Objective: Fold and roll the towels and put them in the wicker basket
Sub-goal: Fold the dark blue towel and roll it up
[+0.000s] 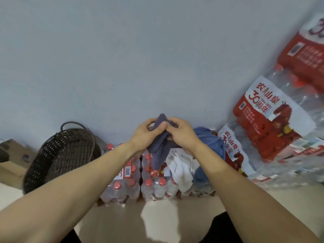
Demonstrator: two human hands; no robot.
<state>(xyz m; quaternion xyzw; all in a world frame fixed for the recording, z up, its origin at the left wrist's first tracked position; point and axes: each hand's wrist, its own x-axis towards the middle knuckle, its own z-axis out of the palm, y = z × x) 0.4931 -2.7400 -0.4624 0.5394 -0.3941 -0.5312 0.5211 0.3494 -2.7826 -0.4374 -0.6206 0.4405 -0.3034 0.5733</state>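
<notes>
A dark grey-blue towel hangs in the air above packs of bottled water. My left hand and my right hand both pinch its upper edge, close together, near the wall. A white towel lies crumpled on the packs below my right hand. A light blue towel lies behind it, to the right. The dark wicker basket with a handle stands to the left, tilted toward me; nothing shows inside it.
Shrink-wrapped packs of red-capped water bottles stand against the grey wall. More red-labelled packs are stacked at the right. A cardboard box sits at the far left, behind the basket. Light floor lies in front.
</notes>
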